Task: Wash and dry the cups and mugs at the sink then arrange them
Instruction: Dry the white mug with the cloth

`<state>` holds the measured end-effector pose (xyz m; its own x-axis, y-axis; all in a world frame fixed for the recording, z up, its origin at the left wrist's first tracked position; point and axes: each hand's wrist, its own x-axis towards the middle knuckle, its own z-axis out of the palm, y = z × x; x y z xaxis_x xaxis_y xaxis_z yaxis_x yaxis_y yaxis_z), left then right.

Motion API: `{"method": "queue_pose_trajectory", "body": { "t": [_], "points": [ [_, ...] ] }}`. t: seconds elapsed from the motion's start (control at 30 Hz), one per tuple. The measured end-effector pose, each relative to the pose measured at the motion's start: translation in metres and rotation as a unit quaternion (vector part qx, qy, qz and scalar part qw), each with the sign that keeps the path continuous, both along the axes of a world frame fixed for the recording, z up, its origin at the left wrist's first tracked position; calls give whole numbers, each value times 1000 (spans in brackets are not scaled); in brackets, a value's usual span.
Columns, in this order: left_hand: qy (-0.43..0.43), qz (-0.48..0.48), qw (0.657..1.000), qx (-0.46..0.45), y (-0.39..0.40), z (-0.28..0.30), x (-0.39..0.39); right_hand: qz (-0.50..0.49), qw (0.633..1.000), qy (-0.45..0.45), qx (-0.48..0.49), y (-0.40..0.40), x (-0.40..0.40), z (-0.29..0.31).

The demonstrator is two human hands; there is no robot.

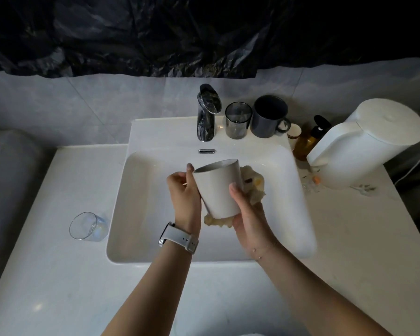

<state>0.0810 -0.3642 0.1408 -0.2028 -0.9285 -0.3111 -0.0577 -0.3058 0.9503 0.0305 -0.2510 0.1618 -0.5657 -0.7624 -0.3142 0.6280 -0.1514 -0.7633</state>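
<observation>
Over the white sink [141,214] I hold a white cup [217,187], tilted with its mouth toward the far left. My left hand [186,195] grips its left side near the rim. My right hand [249,214] presses a cream cloth [254,187] against the cup's right side and base. A clear glass [89,226] lies on its side on the counter left of the sink. Behind the basin, right of the tap [207,112], stand a smoky glass tumbler [238,120] and a dark grey mug [269,116].
A large white paper roll [369,144] stands on the right counter, with an amber pump bottle [309,139] and a small white jar [294,132] beside it. Small bits of litter lie on the counter near the roll. Black plastic sheeting covers the wall above.
</observation>
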Motion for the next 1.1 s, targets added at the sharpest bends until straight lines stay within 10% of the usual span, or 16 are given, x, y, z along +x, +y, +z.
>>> {"method": "queue_pose_trajectory", "body": {
  "t": [0.23, 0.47, 0.63, 0.8, 1.0, 1.1],
  "points": [
    [230, -82, 955, 169, 37, 17, 17, -78, 972, 221, 24, -10, 19, -3],
    [245, 11, 952, 182, 25, 16, 27, 23, 947, 316, 57, -3, 37, -15],
    [235, -5, 930, 284, 16, 7, 34, 72, 771, 630, 66, -13, 16, -21],
    [237, -26, 924, 298, 14, 11, 34, 106, 915, 384, 69, -24, -7, -15],
    [273, 11, 905, 325, 10, 8, 32, 90, 759, 645, 8, -14, 11, -21],
    [254, -16, 921, 294, 15, 8, 31, 90, 821, 564, 15, -29, 2, -12]
  ]
}}
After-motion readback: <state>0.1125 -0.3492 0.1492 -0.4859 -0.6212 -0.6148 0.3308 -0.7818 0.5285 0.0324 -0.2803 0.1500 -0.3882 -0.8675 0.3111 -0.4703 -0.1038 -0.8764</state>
